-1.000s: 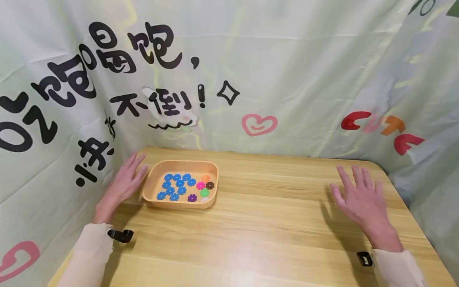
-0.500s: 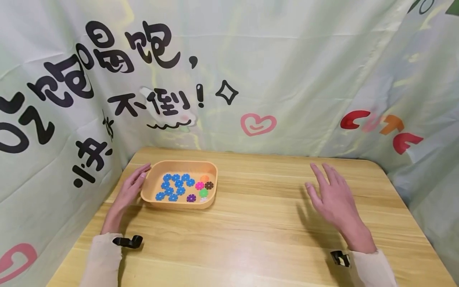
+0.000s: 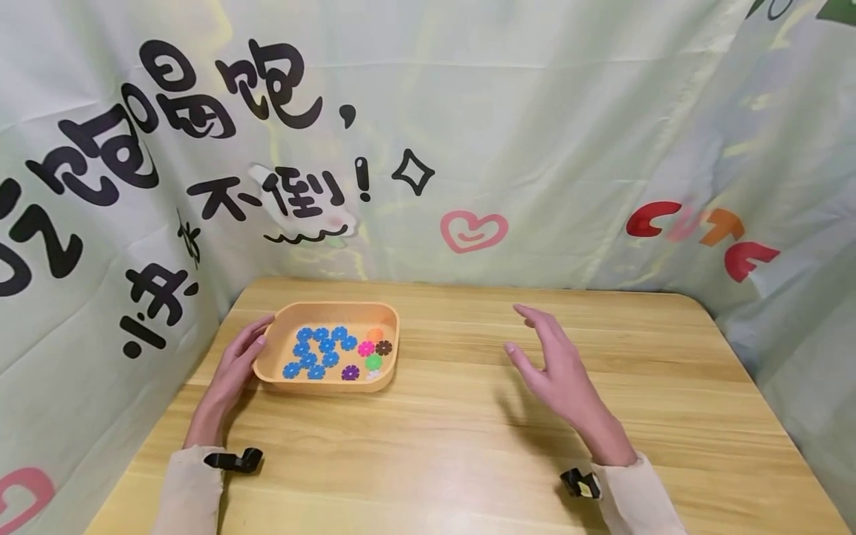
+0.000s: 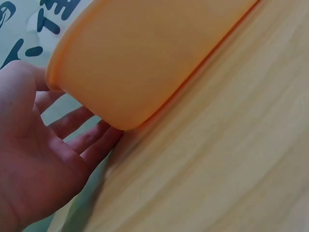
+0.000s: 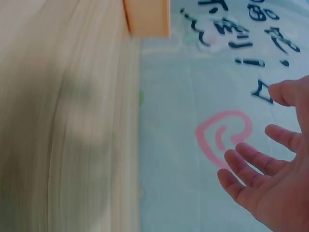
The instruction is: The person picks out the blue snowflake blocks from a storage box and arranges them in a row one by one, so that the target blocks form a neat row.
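A shallow orange plastic tray (image 3: pixel 393 364) stands at the left of the wooden table. Inside it lie several blue flower-shaped discs (image 3: pixel 326 346), and toward its right end are single discs in pink, brown, green, purple, orange and white. Against the tray's left end rests my left hand (image 3: pixel 235 364); the left wrist view shows its fingers (image 4: pixel 72 121) extended along the end wall and the thumb by the rim. My right hand (image 3: pixel 565 375) hovers over the table to the right of the tray, fingers apart, holding nothing.
The table (image 3: pixel 455 438) is bordered behind and at the sides by a hanging printed cloth (image 3: pixel 535 134). A small black camera is strapped at each wrist.
My left hand has come down from beside the tray to touch its left end. My right hand has moved left across the table toward the tray. The discs keep their arrangement.
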`<state>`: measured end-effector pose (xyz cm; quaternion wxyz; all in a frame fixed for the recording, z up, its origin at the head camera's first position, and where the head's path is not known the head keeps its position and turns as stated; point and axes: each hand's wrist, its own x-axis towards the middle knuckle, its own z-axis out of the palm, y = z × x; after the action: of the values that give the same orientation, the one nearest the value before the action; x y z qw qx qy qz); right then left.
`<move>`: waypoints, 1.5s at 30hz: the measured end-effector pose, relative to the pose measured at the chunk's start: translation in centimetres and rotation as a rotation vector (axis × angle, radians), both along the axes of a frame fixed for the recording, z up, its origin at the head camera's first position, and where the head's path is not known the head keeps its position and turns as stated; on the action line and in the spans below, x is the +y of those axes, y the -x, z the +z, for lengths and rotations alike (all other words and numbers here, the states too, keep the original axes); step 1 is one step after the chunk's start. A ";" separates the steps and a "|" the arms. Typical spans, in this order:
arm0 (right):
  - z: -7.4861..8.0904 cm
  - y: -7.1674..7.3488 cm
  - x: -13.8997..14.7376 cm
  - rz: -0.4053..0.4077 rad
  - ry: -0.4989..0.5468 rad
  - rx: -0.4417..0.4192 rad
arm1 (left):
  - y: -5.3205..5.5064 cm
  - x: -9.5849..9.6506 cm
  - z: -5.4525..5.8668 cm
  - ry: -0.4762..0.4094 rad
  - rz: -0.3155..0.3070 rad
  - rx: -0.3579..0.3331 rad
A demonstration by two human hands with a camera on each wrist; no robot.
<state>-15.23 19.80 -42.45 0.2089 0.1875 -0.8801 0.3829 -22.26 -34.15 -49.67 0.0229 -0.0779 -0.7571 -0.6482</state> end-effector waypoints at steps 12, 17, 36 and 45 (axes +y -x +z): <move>-0.5 1.8 -7.8 0.216 0.295 -0.121 | -0.5 0.1 -0.8 -0.036 0.057 -0.064; -0.8 3.1 -11.3 0.266 0.352 -0.182 | -1.0 -0.1 -0.9 -0.064 0.076 -0.063; -1.5 7.2 -20.2 0.335 0.298 -0.389 | -0.5 0.0 -1.3 -0.092 0.074 -0.067; -1.2 9.1 -23.2 0.332 0.079 -0.428 | 0.0 0.3 -1.1 -0.077 0.074 -0.050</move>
<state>-24.28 -3.42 -43.63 -0.0404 0.2355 -0.8459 0.4769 -22.21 -33.85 -50.72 0.0308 -0.0329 -0.7344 -0.6772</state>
